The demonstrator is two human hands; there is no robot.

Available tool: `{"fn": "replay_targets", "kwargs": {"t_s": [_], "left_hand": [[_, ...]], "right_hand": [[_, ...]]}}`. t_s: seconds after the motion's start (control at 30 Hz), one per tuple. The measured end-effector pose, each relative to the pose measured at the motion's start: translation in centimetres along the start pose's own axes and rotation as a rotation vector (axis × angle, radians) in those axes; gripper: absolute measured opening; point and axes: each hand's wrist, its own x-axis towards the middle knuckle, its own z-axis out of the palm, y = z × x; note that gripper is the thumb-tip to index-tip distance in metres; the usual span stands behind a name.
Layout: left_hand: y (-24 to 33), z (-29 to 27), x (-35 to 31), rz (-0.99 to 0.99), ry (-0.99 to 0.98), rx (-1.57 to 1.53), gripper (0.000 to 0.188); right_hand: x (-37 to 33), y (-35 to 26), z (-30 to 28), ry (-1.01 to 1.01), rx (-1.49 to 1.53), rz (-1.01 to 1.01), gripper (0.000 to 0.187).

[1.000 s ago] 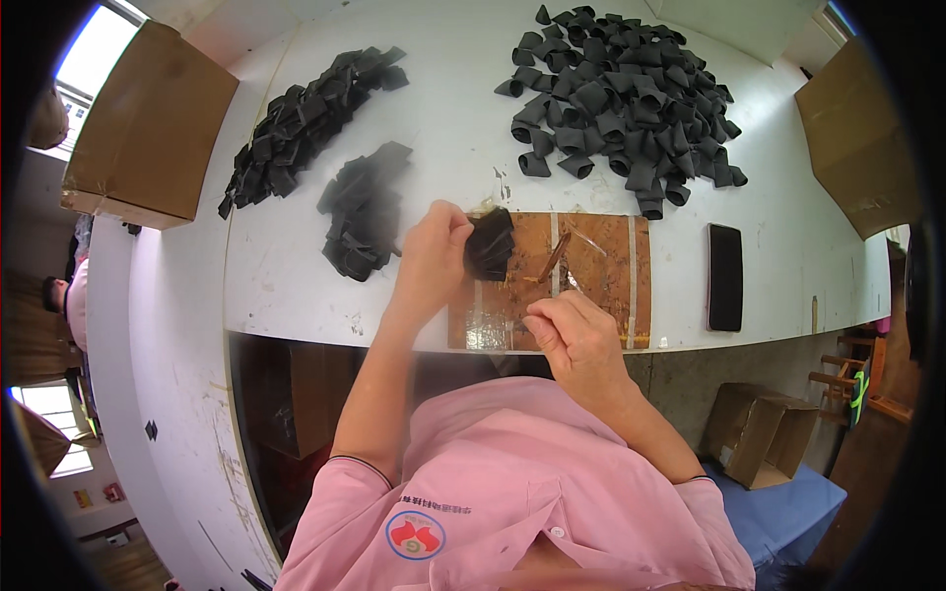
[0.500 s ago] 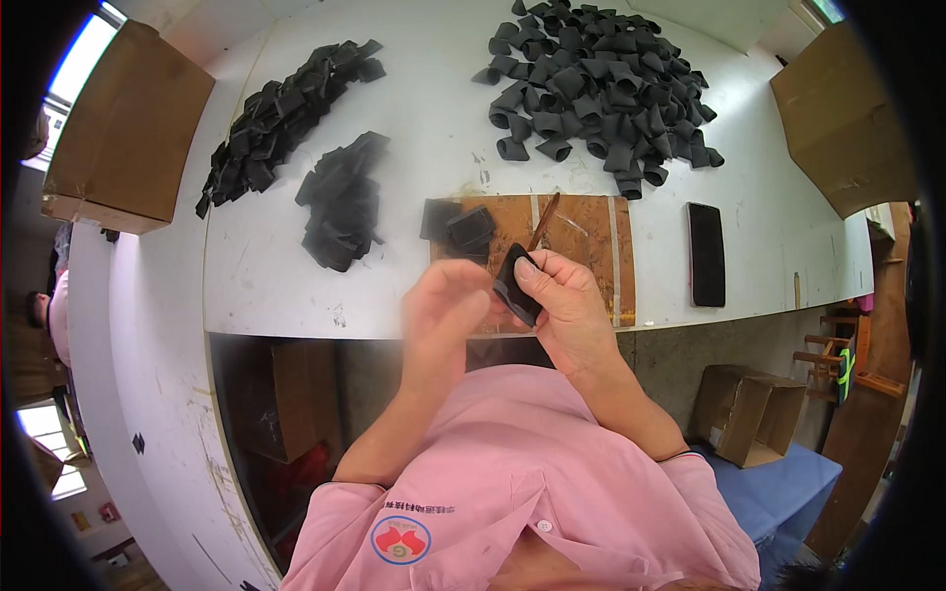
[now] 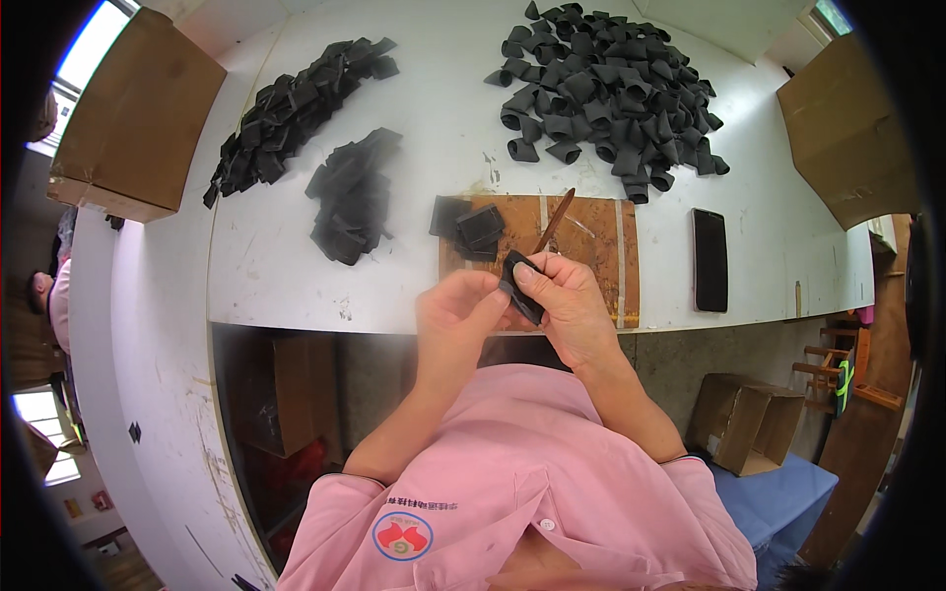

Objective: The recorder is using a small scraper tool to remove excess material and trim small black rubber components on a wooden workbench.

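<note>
A small folded piece of black fabric-like material [image 3: 519, 288] is between my hands at the table's front edge. My right hand [image 3: 567, 300] grips it with the thumb on top. My left hand [image 3: 463, 305] pinches its left edge with thumb and fingertips. Past the right fingers sticks out a slim brown pointed stick [image 3: 557, 219]; its lower end is hidden, so whether that hand holds it I cannot tell. Several flat black pieces [image 3: 480, 229] lie on the upper left of a brown board [image 3: 601, 256], just beyond my hands.
Flat black pieces form two heaps, a nearer one [image 3: 352, 202] and a farther one [image 3: 286, 113]. Rolled black loops [image 3: 611, 94] are piled at the back right. A phone [image 3: 709, 261] lies right of the board. Cardboard boxes [image 3: 138, 113] stand at both table ends.
My left hand, blurred and raised a little off the piece before, has come in and now pinches its edge. My right hand keeps its grip. The whole view has shifted slightly.
</note>
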Motion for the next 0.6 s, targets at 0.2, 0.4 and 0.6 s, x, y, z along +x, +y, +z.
{"fn": "replay_targets", "kwargs": {"t_s": [0.2, 0.4, 0.6], "left_hand": [[-0.5, 0.1, 0.0, 0.22, 0.118, 0.448, 0.004], [-0.8, 1.8, 0.5, 0.711, 0.177, 0.92, 0.011], [1.2, 3.3, 1.0, 0.003, 0.211, -0.026, 0.011]], "right_hand": [[-1.8, 0.3, 0.2, 0.265, -1.206, -0.898, 0.026], [-1.4, 0.1, 0.0, 0.144, -1.197, -1.053, 0.016], [0.1, -0.2, -0.1, 0.261, -1.138, -0.992, 0.007]]}}
